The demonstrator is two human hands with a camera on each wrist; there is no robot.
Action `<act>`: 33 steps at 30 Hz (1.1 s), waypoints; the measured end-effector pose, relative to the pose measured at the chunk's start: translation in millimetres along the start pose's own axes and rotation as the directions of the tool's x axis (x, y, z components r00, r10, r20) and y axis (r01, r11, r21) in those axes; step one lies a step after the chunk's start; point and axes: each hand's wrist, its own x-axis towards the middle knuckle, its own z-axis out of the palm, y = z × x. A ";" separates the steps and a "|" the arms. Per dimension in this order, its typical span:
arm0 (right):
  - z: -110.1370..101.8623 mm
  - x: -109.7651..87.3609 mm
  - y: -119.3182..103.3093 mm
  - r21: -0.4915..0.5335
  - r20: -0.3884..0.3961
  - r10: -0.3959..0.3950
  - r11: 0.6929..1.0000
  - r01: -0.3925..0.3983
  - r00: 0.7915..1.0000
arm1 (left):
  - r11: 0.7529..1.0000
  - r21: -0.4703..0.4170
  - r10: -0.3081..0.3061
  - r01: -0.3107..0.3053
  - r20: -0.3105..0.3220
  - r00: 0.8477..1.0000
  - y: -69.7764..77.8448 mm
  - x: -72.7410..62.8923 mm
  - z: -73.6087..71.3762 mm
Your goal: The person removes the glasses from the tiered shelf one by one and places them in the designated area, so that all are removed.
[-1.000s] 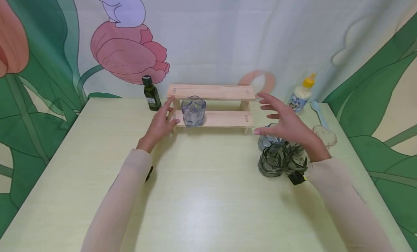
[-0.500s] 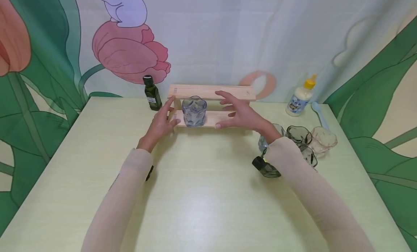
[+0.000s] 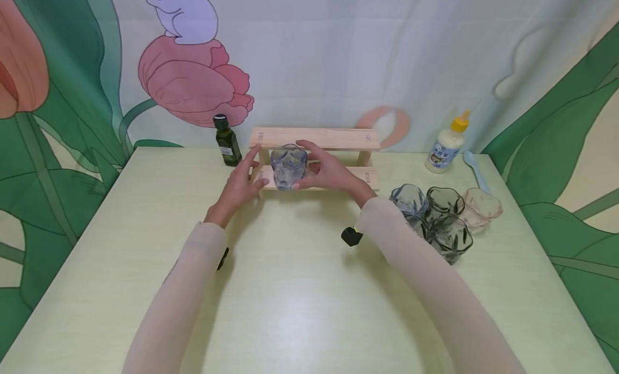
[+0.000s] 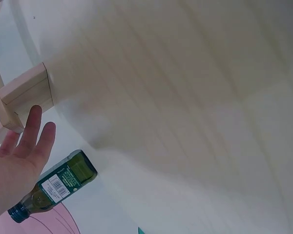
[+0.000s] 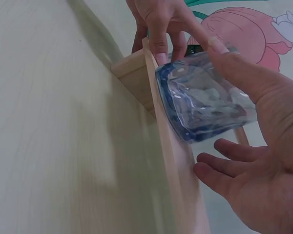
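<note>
A two-step wooden rack (image 3: 338, 178) stands at the back of the table, with a bluish wavy-rimmed glass (image 3: 289, 168) on the left part of its lower step. My left hand (image 3: 238, 184) rests against the rack's left end; in the left wrist view its fingers (image 4: 30, 134) lie fairly straight along the side board (image 4: 31, 92). From the right, my right hand (image 3: 330, 172) reaches around the glass. In the right wrist view its thumb (image 5: 244, 73) lies over the glass (image 5: 205, 97), while the other fingers (image 5: 224, 168) stay apart from it.
A dark green bottle (image 3: 227, 141) stands just left of the rack. Several glasses (image 3: 445, 201) cluster at the right, beside my right forearm. Behind them are a yellow-capped bottle (image 3: 442, 153) and a light-blue spoon (image 3: 476, 171). A printed curtain (image 3: 329, 57) hangs behind the table.
My right hand has moved left from above the cluster of glasses to the glass on the rack. The left hand and that glass have stayed in place.
</note>
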 end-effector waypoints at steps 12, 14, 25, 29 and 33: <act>18.0 18.7 -6.3 -0.159 -0.056 0.007 0.987 -0.016 0.998 | 0.999 0.033 -0.025 0.025 0.007 1.000 1.7 -0.4 -0.1; 20.0 20.8 -5.5 -0.159 -0.068 0.014 0.987 -0.025 0.998 | 0.999 0.034 -0.028 0.028 0.009 1.000 2.3 -0.5 -0.2; 27.9 23.9 -4.6 -0.129 -0.125 0.033 0.990 -0.049 0.992 | 0.998 0.034 -0.056 0.055 0.012 0.998 1.6 0.5 -0.1; 29.0 23.8 -4.1 -0.106 -0.130 0.045 0.993 -0.059 0.990 | 0.997 0.037 -0.062 0.061 0.015 0.998 0.5 1.3 0.5; 29.4 23.1 -6.2 -0.094 -0.136 0.060 0.993 -0.073 0.989 | 0.998 0.040 -0.058 0.058 0.011 0.998 1.2 0.7 0.8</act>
